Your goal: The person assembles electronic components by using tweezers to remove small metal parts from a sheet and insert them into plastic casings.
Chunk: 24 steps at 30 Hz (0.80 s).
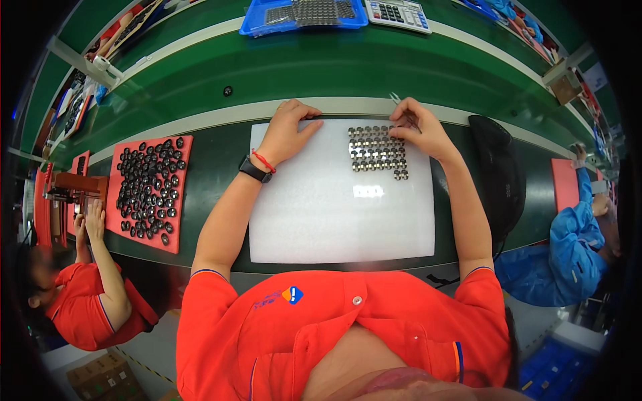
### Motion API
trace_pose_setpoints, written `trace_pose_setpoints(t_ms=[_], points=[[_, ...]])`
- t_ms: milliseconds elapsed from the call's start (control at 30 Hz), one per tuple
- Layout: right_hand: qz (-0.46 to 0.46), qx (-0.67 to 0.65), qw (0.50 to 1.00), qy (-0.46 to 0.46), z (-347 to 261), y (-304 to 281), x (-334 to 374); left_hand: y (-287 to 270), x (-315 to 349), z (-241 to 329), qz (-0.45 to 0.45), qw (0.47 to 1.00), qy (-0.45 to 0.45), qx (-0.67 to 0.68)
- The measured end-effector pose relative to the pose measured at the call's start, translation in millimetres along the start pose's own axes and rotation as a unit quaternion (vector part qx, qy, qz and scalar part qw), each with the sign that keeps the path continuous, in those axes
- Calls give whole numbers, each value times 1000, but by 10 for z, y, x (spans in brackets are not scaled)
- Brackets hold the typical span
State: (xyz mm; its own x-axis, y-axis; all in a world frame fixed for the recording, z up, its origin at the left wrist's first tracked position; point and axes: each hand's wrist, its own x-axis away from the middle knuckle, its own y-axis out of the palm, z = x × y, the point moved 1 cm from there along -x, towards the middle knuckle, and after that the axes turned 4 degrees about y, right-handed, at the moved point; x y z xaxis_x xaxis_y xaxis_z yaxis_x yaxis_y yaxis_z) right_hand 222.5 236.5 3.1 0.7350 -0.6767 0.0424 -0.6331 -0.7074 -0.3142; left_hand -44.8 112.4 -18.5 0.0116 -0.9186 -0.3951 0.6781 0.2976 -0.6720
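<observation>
White foam sheet: I see the white foam sheet (334, 207) lying flat on the dark green surface (214, 167), straight in front of the person's orange shirt.
Metal discs: a block of small round metal discs (376, 148) sits in neat rows at the sheet's far right corner, with a couple of loose ones just below the block's right end.
Left hand: my view shows the left hand (287, 130) resting palm down on the sheet's far edge, left of the discs and apart from them; its fingers (309, 127) are loosely curled and grip nothing. A black watch and a red band sit on the wrist.
Right hand: the right hand (418, 127) lies at the top right of the disc block, its fingers (401, 123) bent down onto the top row; I cannot tell whether they pinch a disc.
Red tray: well to the left, a red tray (150, 194) holds many dark round parts.
Neighbours: a person in orange works at the left edge, a person in blue at the right.
Far side: a blue tray (301, 15) and a calculator (399, 13) lie beyond the pale strip.
</observation>
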Motion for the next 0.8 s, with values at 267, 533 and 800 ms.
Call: trace_pose_setpoints(t_ms=[267,533,800], points=[[192,163,959,-128,124,278,139,-360,-99,577,20,988,47,148],[228,92,962,-119,213,262,125,-1409,284,2063,-228,553,416,685],[175,69,976,-111,287,327,63,-1712,993,2164,-225,612,377,658]])
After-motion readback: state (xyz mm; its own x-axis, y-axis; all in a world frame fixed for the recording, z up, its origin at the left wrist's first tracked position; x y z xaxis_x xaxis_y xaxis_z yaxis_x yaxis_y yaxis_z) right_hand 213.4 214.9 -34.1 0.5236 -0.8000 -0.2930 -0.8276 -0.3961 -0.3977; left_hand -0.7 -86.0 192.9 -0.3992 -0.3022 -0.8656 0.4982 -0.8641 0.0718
